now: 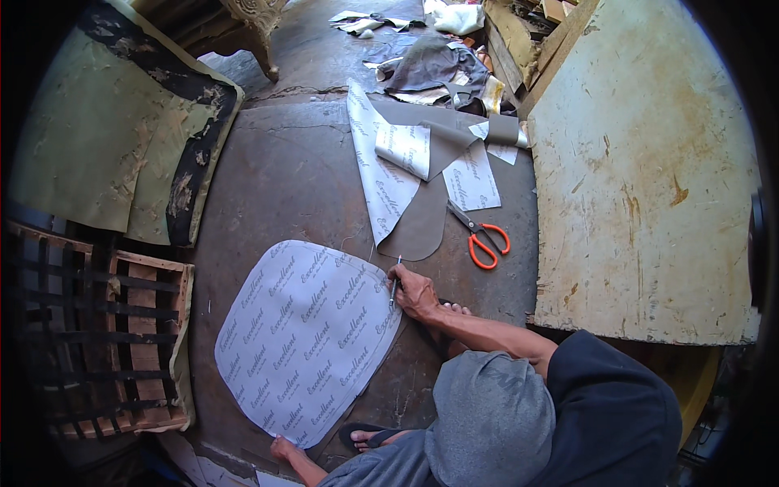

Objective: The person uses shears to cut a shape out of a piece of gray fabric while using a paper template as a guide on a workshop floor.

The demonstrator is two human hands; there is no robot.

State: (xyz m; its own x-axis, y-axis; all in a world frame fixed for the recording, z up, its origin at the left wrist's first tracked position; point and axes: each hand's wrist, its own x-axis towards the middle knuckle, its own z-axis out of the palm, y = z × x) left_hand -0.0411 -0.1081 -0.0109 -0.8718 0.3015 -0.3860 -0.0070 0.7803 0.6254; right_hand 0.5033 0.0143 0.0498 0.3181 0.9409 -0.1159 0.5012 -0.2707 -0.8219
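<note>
My right hand [414, 289] is closed on a slim pen [393, 299] at the right edge of a rounded white sheet [300, 341] with repeated printing. The sheet lies on the dark floor [243, 195], with a traced line inside its border. My left hand [286, 448] pinches the sheet's lower edge. Above my right hand lie orange-handled scissors [485, 242] and folded pieces of grey material [414, 235] with white printed backing.
At left stand a worn greenish padded panel [105, 146] and a wooden frame with dark straps [142, 333]. A large stained pale board [641, 162] fills the right side. Fabric scraps [430, 69] lie at the back. My sandalled foot [361, 437] is beside the sheet.
</note>
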